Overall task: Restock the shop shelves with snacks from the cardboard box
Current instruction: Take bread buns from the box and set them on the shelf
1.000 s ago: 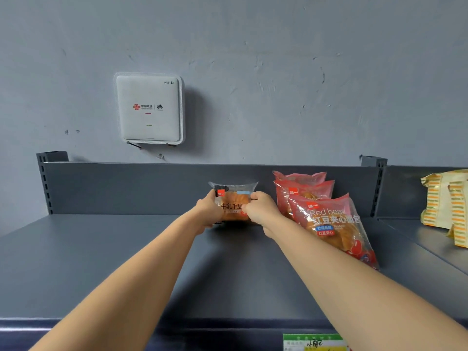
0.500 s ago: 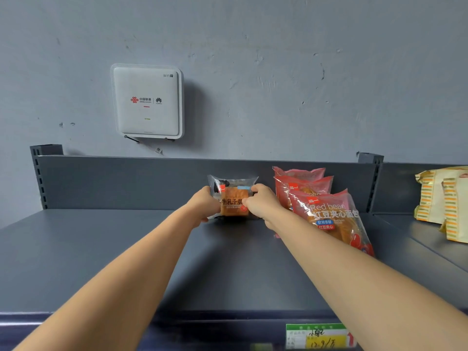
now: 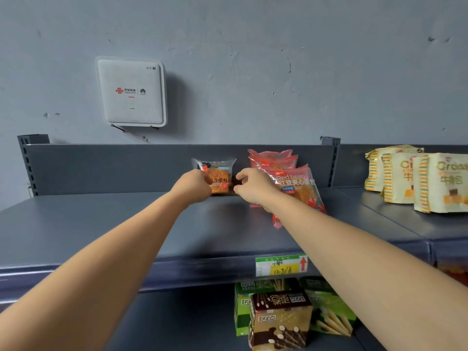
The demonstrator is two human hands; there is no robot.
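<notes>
A clear packet of layered toast bread (image 3: pixel 219 179) stands upright at the back of the dark grey top shelf (image 3: pixel 106 224), against the back panel. My left hand (image 3: pixel 193 184) grips the packet's left edge. My right hand (image 3: pixel 253 189) hovers just right of the packet with thumb and fingers in a loose C, a small gap between them and the wrapper. Just to the right stand three red bean bread packets (image 3: pixel 291 182) in a leaning row. The cardboard box is out of view.
Pale croissant packets (image 3: pixel 415 179) stand on the neighbouring shelf at right. Below, boxes of biscuit sticks (image 3: pixel 281 317) sit under a green price tag (image 3: pixel 281 265). A white WiFi unit (image 3: pixel 130 92) hangs on the wall above the shelf's left half.
My right hand has let go of the toast packet's right edge and drawn slightly away. The camera has tilted down, bringing the lower shelf into view.
</notes>
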